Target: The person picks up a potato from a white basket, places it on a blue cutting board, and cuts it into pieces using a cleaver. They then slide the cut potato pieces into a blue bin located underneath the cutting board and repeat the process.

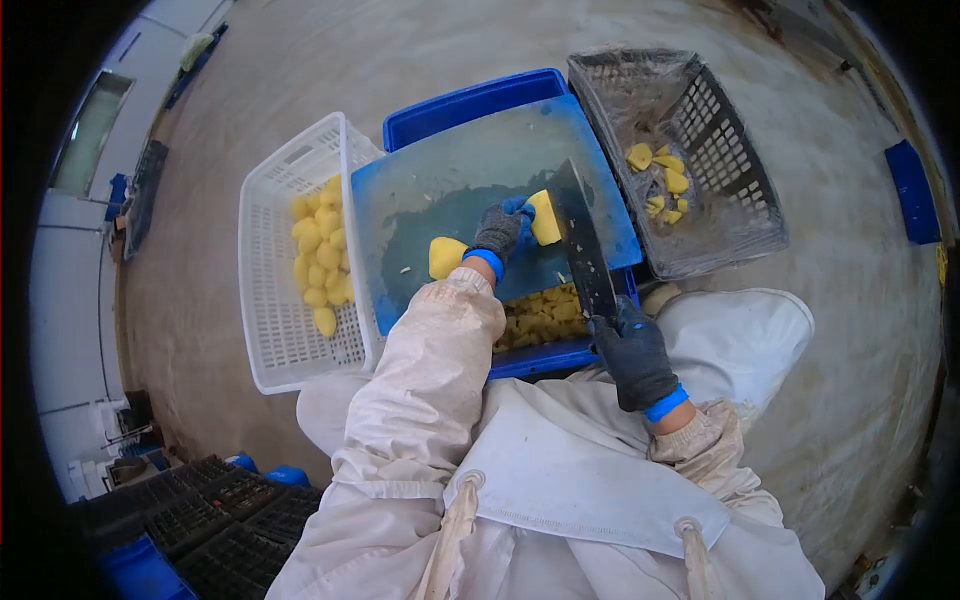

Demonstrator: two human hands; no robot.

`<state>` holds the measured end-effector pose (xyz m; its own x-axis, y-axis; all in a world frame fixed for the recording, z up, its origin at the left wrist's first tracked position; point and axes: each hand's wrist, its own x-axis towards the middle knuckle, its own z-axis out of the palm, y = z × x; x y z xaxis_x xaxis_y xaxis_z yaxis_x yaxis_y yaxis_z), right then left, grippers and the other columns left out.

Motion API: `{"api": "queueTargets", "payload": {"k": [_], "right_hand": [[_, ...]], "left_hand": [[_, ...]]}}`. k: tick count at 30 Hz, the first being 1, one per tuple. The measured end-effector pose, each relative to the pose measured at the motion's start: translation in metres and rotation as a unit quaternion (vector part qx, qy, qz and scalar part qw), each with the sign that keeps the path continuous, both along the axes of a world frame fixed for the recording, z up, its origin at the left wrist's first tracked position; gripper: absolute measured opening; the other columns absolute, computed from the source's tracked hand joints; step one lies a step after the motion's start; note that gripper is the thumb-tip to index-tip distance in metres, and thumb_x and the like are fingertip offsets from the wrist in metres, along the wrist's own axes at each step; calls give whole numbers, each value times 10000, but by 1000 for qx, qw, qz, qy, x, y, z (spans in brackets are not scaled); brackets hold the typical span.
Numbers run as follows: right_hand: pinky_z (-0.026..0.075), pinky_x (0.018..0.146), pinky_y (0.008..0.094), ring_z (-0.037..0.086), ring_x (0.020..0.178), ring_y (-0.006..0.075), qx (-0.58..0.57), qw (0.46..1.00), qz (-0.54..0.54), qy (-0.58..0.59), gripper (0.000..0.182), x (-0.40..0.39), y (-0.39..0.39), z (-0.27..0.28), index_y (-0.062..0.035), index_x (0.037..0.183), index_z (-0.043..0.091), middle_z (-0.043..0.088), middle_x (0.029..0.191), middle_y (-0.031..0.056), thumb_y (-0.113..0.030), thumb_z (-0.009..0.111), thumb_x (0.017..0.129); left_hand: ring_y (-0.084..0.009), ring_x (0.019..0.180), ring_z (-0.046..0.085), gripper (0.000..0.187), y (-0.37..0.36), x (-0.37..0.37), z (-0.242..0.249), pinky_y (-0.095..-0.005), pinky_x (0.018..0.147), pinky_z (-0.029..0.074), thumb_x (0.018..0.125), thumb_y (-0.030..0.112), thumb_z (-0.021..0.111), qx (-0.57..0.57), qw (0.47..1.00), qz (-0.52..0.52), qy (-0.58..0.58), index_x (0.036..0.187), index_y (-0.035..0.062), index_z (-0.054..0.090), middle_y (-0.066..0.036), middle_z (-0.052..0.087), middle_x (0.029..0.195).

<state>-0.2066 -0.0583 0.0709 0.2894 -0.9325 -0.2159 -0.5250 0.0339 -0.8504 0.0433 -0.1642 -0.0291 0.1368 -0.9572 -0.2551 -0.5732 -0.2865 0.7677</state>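
My right hand (pixel 632 355), in a dark glove, is wrapped round the handle of a large broad knife (pixel 585 240). The blade points away from me over the right side of a blue cutting board (pixel 420 180). Just left of the blade is a peeled potato piece (pixel 543 218) with a flat cut face. Gloved fingers of my left hand (pixel 502 228) grip it from its left side. Another peeled potato piece (pixel 447 257) lies on the board beside my left wrist. Small scraps and a wet patch show on the board.
A white crate (pixel 262 290) on the left holds many peeled potatoes (pixel 320 250). Under the board, a blue bin (pixel 540 362) contains cut potato chunks (pixel 545 318). To the right stands a dark plastic-lined crate (pixel 720 250) with several potato pieces (pixel 672 180). Black crates (pixel 200 520) are at lower left.
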Motion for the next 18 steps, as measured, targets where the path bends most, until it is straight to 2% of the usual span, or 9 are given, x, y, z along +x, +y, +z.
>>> {"api": "queueTargets", "payload": {"k": [2, 6, 8, 12, 15, 18], "right_hand": [[462, 604, 454, 601, 701, 377, -11, 1000, 13, 23, 207, 3, 0, 2, -34, 909, 551, 606, 721, 190, -224, 579, 831], [467, 622, 471, 599, 715, 392, -44, 994, 40, 87, 217, 6, -4, 8, -45, 910, 562, 606, 726, 194, -244, 570, 823], [468, 625, 472, 598, 714, 393, -51, 993, 44, 93, 227, 8, -8, 16, -46, 923, 562, 609, 729, 195, -248, 571, 819], [472, 638, 480, 601, 718, 393, -79, 989, 54, 114, 263, 8, -15, 11, -50, 965, 556, 616, 736, 197, -264, 562, 814], [474, 653, 487, 600, 728, 396, -88, 980, 65, 164, 285, 7, -22, 5, -57, 1006, 555, 620, 753, 201, -268, 551, 814], [475, 672, 491, 600, 745, 402, -65, 987, 78, 124, 311, 5, -28, 9, -50, 1040, 554, 622, 773, 213, -267, 541, 817]], "left_hand": [[-223, 721, 655, 378, 3, -1, -6, -340, 676, 520, 924, 300, 490, -98, 986, -68, -118, 1133, -5, 571, -178, 653, 921], [-222, 704, 656, 382, 5, -10, 17, -339, 666, 524, 923, 307, 495, -55, 991, -33, -118, 1126, -8, 573, -175, 657, 892], [-224, 718, 659, 383, 7, -15, 30, -332, 662, 525, 919, 314, 501, 32, 997, 52, 47, 1120, -4, 577, -173, 659, 889], [-223, 704, 656, 393, 8, -14, 26, -330, 662, 526, 915, 319, 508, -11, 999, 46, -10, 1119, -10, 575, -172, 659, 896], [-206, 684, 653, 383, 10, -19, 34, -327, 647, 529, 903, 293, 540, 24, 995, 82, 58, 1113, -24, 574, -166, 662, 882], [-191, 675, 649, 353, 9, -19, 26, -315, 630, 533, 886, 250, 579, 14, 984, 128, 126, 1091, -37, 581, -159, 662, 875]]}}
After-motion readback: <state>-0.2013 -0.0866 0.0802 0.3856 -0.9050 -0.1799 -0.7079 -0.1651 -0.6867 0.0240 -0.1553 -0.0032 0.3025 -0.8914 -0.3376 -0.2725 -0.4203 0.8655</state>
